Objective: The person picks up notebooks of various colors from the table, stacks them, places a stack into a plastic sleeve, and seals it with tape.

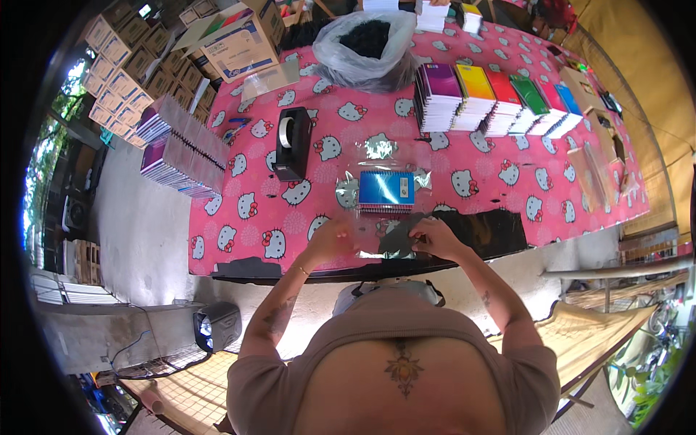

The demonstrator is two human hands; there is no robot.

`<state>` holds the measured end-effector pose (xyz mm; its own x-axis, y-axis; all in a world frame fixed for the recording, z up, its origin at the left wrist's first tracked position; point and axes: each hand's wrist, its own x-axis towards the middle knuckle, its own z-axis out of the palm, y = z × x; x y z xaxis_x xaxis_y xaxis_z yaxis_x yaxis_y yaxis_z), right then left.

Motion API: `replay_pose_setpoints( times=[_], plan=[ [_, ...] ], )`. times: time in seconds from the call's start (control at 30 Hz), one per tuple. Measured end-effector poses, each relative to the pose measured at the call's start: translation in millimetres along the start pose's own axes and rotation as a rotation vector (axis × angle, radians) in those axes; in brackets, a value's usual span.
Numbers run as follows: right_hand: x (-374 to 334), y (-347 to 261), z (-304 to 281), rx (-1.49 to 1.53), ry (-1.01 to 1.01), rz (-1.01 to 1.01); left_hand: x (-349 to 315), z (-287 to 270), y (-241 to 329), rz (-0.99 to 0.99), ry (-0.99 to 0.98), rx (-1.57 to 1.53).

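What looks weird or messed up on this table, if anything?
The pink tablecloth looks odd along its front edge: a big black patch shows beside the right hand, and a smaller dark patch farther left. The pink may have torn away there, but I can't tell for sure.

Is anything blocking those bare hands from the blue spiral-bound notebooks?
Nothing visible stands between the bare left hand or bare right hand and the blue spiral-bound notebooks; only clear plastic sheeting lies there.

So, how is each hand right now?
Left hand: blurred; open or closed cannot be told.
Right hand: partly curled near the clear plastic sheet; grip cannot be told.
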<state>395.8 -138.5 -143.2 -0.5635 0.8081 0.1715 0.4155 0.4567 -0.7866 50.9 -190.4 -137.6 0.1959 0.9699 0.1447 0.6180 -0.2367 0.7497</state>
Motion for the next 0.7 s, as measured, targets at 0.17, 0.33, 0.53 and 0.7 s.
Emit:
replay_pose_setpoints(
  times=[0.17,0.33,0.53,0.7],
  plan=[
    [4,-14,-1,-0.239,-0.073,-0.033,7,-6,7,0.113,-0.143,0.143],
    [8,-25,-12,-0.231,-0.205,-0.027,7,-18,5,0.149,-0.287,0.056],
    [9,-33,-13,-0.237,-0.240,-0.023,17,-13,12,-0.014,-0.335,-0.017],
    [8,-24,-7,-0.278,-0.189,-0.083,15,-14,-5,0.048,-0.366,-0.101]
  ],
)
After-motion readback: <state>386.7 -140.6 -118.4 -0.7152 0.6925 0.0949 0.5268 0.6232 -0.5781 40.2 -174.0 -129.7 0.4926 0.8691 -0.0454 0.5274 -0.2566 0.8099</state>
